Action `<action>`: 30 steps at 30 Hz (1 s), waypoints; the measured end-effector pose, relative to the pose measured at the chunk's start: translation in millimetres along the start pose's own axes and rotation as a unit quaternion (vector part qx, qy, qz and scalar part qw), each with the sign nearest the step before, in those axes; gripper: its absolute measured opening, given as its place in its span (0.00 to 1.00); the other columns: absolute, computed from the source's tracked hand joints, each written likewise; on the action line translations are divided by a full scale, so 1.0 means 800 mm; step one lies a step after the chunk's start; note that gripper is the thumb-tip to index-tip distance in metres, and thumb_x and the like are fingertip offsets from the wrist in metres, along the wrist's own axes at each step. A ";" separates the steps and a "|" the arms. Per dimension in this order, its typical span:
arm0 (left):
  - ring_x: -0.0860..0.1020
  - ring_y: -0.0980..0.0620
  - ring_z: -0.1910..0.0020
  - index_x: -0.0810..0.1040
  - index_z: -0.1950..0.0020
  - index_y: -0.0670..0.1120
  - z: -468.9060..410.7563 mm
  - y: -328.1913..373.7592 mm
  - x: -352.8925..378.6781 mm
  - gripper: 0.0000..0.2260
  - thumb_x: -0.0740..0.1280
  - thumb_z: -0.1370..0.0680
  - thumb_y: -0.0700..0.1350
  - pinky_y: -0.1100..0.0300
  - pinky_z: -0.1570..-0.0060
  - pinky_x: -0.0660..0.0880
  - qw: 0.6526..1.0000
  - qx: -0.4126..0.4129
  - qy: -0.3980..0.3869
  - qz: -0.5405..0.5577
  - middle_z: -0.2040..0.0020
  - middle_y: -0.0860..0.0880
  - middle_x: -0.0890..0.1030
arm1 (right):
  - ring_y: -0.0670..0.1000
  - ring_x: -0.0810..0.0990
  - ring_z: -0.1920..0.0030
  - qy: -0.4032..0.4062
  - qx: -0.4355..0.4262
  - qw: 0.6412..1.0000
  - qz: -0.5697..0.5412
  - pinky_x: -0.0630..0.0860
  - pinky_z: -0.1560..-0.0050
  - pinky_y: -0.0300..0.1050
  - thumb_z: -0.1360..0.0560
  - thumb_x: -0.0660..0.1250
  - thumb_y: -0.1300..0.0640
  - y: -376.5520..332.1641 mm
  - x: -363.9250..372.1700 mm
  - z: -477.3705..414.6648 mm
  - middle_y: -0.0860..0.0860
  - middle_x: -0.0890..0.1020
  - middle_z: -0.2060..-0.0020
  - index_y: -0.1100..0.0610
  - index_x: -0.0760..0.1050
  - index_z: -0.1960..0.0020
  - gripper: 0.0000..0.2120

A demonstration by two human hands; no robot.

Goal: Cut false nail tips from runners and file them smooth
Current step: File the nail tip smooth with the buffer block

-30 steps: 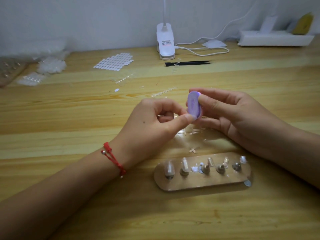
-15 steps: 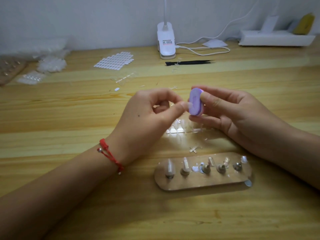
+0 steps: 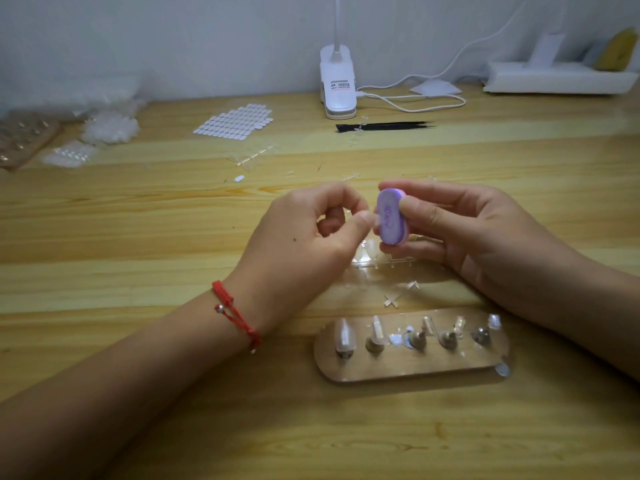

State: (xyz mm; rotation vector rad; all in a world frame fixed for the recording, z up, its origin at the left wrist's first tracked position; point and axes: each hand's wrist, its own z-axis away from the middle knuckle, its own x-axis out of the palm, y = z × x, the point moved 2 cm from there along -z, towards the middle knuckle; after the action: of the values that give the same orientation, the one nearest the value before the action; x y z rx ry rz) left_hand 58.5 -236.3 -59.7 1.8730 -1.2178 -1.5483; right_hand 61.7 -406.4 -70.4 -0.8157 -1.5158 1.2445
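Head view looks down on a wooden table [image 3: 138, 427], where both forearms reach in from the near edge and the hands meet at mid-table. The left hand [image 3: 304, 247] curls its fingers inward and the right hand [image 3: 478, 233] faces it. Nearer lies an oval wooden stand [image 3: 412, 367] with clear tips upright on pegs. A clear runner [image 3: 384, 259] lies beneath the hands. The right thumb and fingers grip a purple file block [image 3: 391, 216] on end. The left thumb and forefinger pinch what looks like a clear nail tip [image 3: 375, 220], touching the block's face.
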 end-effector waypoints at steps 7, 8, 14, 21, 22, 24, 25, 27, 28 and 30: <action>0.63 0.59 0.76 0.78 0.63 0.49 -0.004 -0.001 -0.006 0.08 0.69 0.24 0.44 0.68 0.71 0.61 0.999 -0.015 0.002 0.030 0.74 0.55 0.64 | 0.50 0.85 0.57 -0.003 0.001 1.000 0.016 0.80 0.58 0.38 0.33 0.70 0.55 0.001 0.000 0.000 0.56 0.86 0.56 0.54 0.85 0.51 0.12; 0.63 0.59 0.76 0.78 0.63 0.50 -0.003 -0.001 -0.004 0.07 0.69 0.25 0.44 0.67 0.72 0.61 1.000 -0.011 -0.011 0.013 0.75 0.55 0.64 | 0.50 0.85 0.57 0.001 -0.002 1.000 0.013 0.80 0.58 0.38 0.34 0.70 0.55 0.001 -0.001 0.000 0.56 0.86 0.56 0.54 0.85 0.51 0.12; 0.61 0.58 0.75 0.81 0.63 0.46 -0.001 0.000 -0.001 0.06 0.71 0.27 0.44 0.68 0.74 0.60 0.995 -0.045 -0.057 0.074 0.75 0.53 0.65 | 0.50 0.85 0.54 0.009 -0.004 1.000 -0.015 0.81 0.56 0.39 0.33 0.69 0.57 0.000 -0.003 -0.002 0.55 0.86 0.55 0.56 0.85 0.52 0.11; 0.69 0.51 0.65 0.81 0.61 0.44 -0.006 -0.001 -0.008 0.05 0.71 0.26 0.43 0.59 0.60 0.65 0.988 -0.071 -0.042 0.130 0.63 0.28 0.74 | 0.49 0.84 0.56 -0.018 0.004 0.999 0.028 0.81 0.57 0.39 0.32 0.70 0.55 0.002 -0.002 0.000 0.56 0.86 0.55 0.55 0.84 0.48 0.14; 0.69 0.50 0.64 0.81 0.61 0.44 -0.005 -0.001 -0.006 0.06 0.72 0.26 0.44 0.57 0.59 0.65 0.988 -0.072 -0.060 0.119 0.61 0.28 0.76 | 0.49 0.84 0.56 -0.017 0.004 0.999 0.032 0.81 0.57 0.39 0.32 0.70 0.55 0.002 -0.002 -0.001 0.56 0.86 0.55 0.54 0.84 0.48 0.14; 0.69 0.51 0.65 0.81 0.62 0.44 -0.003 -0.001 -0.004 0.06 0.72 0.27 0.45 0.59 0.62 0.64 0.988 -0.070 -0.086 0.110 0.64 0.31 0.75 | 0.49 0.84 0.57 -0.012 0.002 1.000 0.028 0.81 0.57 0.39 0.32 0.70 0.55 0.002 -0.003 -0.001 0.55 0.86 0.55 0.54 0.84 0.48 0.14; 0.69 0.52 0.67 0.81 0.62 0.44 -0.004 -0.002 -0.006 0.07 0.72 0.27 0.45 0.62 0.64 0.64 0.987 -0.071 -0.087 0.112 0.66 0.33 0.74 | 0.49 0.84 0.57 -0.013 0.002 1.000 0.027 0.81 0.57 0.39 0.32 0.70 0.55 0.002 -0.003 -0.001 0.55 0.86 0.56 0.54 0.84 0.48 0.14; 0.66 0.57 0.73 0.81 0.63 0.43 -0.007 -0.004 -0.012 0.06 0.72 0.27 0.44 0.67 0.72 0.63 0.986 -0.079 -0.067 0.127 0.70 0.42 0.71 | 0.48 0.83 0.56 -0.021 0.003 0.999 0.035 0.80 0.57 0.38 0.32 0.69 0.54 0.001 -0.001 -0.001 0.54 0.86 0.56 0.53 0.84 0.48 0.14; 0.64 0.59 0.75 0.81 0.63 0.44 -0.008 -0.004 -0.014 0.06 0.71 0.27 0.43 0.69 0.74 0.61 0.986 -0.082 -0.058 0.130 0.70 0.45 0.70 | 0.48 0.83 0.55 -0.026 0.003 0.999 0.042 0.80 0.56 0.38 0.32 0.69 0.54 0.001 -0.001 0.000 0.54 0.86 0.55 0.52 0.84 0.48 0.14; 0.66 0.56 0.72 0.81 0.62 0.44 -0.008 -0.004 -0.012 0.06 0.71 0.26 0.43 0.66 0.72 0.61 0.987 -0.084 -0.064 0.123 0.67 0.45 0.72 | 0.49 0.83 0.55 -0.030 0.003 0.998 0.053 0.81 0.56 0.39 0.33 0.70 0.53 0.000 -0.001 0.001 0.53 0.86 0.55 0.52 0.84 0.48 0.14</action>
State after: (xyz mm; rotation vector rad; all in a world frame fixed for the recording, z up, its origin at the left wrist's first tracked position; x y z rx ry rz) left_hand 65.2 -228.1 -54.7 1.4770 -1.2759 -1.5974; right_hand 61.4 -407.3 -70.8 -0.8704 -1.5322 1.3609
